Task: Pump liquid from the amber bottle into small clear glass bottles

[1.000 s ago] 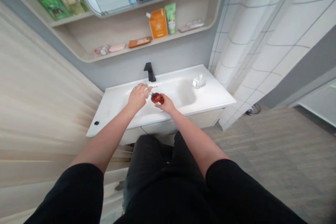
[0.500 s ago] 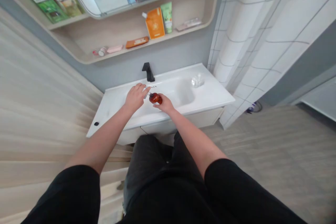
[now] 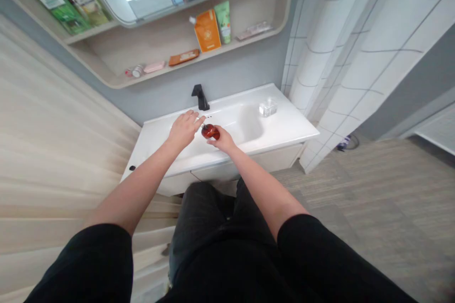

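Observation:
A reddish-brown see-through bottle (image 3: 208, 131) is held over the sink, tilted with its dark neck toward the left. My right hand (image 3: 223, 140) is wrapped around its body from the right side. My left hand (image 3: 184, 129), back upward, is at the neck end. Between its thumb and fingers shows a small pale part, seemingly the bottle's pump top (image 3: 200, 122); the fingers mostly cover it. Beneath both hands lies the white sink (image 3: 232, 128).
A black faucet (image 3: 201, 98) stands behind the hands. A clear container (image 3: 268, 108) sits on the right of the counter, and a small black piece (image 3: 132, 168) at front left. Above, a shelf (image 3: 245, 45) holds an orange pouch (image 3: 208, 31), a green tube (image 3: 223, 21) and other toiletries below the mirror.
The left thumb has shifted slightly, and less of the pale part beside it shows. The right hand keeps its hold on the bottle. The view has turned a little.

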Tool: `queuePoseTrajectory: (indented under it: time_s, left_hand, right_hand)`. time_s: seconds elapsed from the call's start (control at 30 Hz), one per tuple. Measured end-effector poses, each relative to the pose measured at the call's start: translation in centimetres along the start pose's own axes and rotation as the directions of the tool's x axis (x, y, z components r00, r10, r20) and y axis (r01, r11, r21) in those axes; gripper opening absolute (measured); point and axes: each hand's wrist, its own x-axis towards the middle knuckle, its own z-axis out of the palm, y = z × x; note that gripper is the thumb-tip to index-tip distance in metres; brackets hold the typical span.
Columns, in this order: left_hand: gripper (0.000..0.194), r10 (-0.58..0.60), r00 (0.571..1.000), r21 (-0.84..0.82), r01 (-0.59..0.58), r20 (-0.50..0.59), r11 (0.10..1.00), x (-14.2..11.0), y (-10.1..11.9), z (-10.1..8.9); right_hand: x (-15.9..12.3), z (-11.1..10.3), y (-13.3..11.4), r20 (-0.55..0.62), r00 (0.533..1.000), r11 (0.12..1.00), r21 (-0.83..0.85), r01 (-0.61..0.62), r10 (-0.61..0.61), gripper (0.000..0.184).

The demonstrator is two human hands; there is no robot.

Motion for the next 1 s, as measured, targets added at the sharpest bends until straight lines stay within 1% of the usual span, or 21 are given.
queuePoseTrajectory:
  time_s: [0.23,0.43,0.67,1.0]
  left_hand:
    - [0.067,0.036,0.999,-0.049,-0.037,-0.022,0.998,0.5,-0.2,-0.3]
    - [0.059,0.083,0.996,-0.08,-0.084,-0.018,0.993,0.8,-0.2,-0.8]
    - [0.055,0.12,0.992,-0.121,-0.125,-0.047,0.985,1.2,-0.5,-0.8]
    - [0.05,0.202,0.977,-0.105,-0.208,-0.063,0.973,1.5,-0.5,-1.4]
  right_hand:
    - [0.0,-0.2,-0.2,-0.001,1.0,0.999,0.042,-0.014,0.014,0.087]
    - [-0.1,-0.2,-0.4,-0.006,1.0,0.998,0.065,-0.015,0.016,0.085]
    - [-0.1,-0.1,-0.4,-0.014,1.0,0.996,0.087,-0.027,0.028,0.088]
    - [-0.2,-0.5,-0.8,0.01,0.999,0.989,0.141,-0.037,0.036,0.086]
